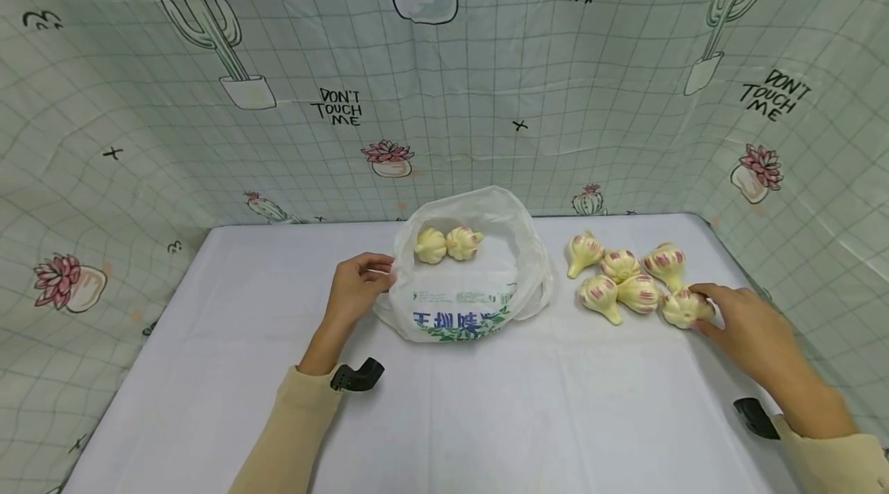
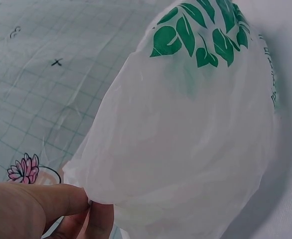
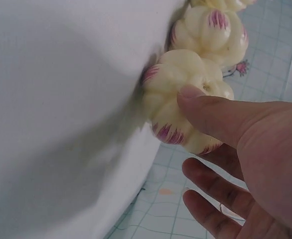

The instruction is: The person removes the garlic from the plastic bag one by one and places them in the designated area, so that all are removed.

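1. The fingers of the right hand [image 1: 757, 332] are grasping a pale garlic bulb [image 1: 681, 310] near the edge of the tabletop [image 1: 479, 417]. The thumb presses on it, while two other fingers stick out underneath, away from it.
2. The fingers of the left hand [image 1: 357, 285] pinch the side of a white plastic bag [image 1: 535, 278]. The bag sits just to the right of those fingers, and well apart from the right fingers.
3. The held bulb could slip and roll off the tabletop, because it is round and only part of the hand grips it.
4. The bag could sag or tip if the left fingers tug too hard (thin plastic is floppy stuff). Then the two bulbs [image 1: 463, 243] inside it, just past the left fingers, might roll about.
5. Five more bulbs [image 1: 620, 264] lie to the left of the right fingers, between them and the bag. They stand in the way of a low, straight slide, and a bump could knock them around. The nearest one seems to touch the held bulb.
6. Past both hands' fingers hangs a cloth [image 1: 479, 85] with cactus pictures, behind the tabletop.
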{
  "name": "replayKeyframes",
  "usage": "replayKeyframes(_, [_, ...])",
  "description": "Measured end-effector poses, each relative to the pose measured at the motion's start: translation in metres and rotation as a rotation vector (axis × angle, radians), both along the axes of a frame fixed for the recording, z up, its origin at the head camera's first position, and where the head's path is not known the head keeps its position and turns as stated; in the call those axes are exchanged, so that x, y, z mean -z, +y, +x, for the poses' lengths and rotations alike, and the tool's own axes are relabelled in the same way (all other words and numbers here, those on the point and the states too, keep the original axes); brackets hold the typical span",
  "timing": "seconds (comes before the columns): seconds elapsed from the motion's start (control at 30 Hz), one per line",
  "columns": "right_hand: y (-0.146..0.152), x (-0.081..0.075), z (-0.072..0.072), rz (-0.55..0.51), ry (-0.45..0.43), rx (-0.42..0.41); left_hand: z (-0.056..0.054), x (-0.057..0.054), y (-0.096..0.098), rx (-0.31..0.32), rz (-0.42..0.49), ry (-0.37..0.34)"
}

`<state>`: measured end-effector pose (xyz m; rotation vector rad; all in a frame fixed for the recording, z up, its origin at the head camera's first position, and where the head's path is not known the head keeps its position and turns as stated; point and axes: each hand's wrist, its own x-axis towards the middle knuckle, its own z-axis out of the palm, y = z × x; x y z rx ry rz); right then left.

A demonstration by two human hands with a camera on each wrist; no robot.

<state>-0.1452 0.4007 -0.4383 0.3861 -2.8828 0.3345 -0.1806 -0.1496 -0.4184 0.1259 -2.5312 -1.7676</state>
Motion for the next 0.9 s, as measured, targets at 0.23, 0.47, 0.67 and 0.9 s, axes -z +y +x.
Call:
replayKeyframes(0.23, [-0.003, 0.001, -0.001, 0.023, -0.028, -0.015, 0.001, 0.002, 0.000, -0.008, -0.005, -0.001])
replayKeyframes(0.47, [0.000, 0.003, 0.003, 0.010, -0.013, -0.003, 0.000, 0.003, 0.000, -0.007, -0.009, 0.007])
replayKeyframes(0.67, [0.003, 0.002, 0.006, -0.004, 0.012, -0.016, 0.000, 0.002, 0.000, -0.008, -0.010, 0.003])
replayKeyframes(0.9, [-0.001, -0.011, 0.009, -0.006, 0.095, -0.034, 0.001, 0.002, 0.001, -0.009, -0.001, 0.015])
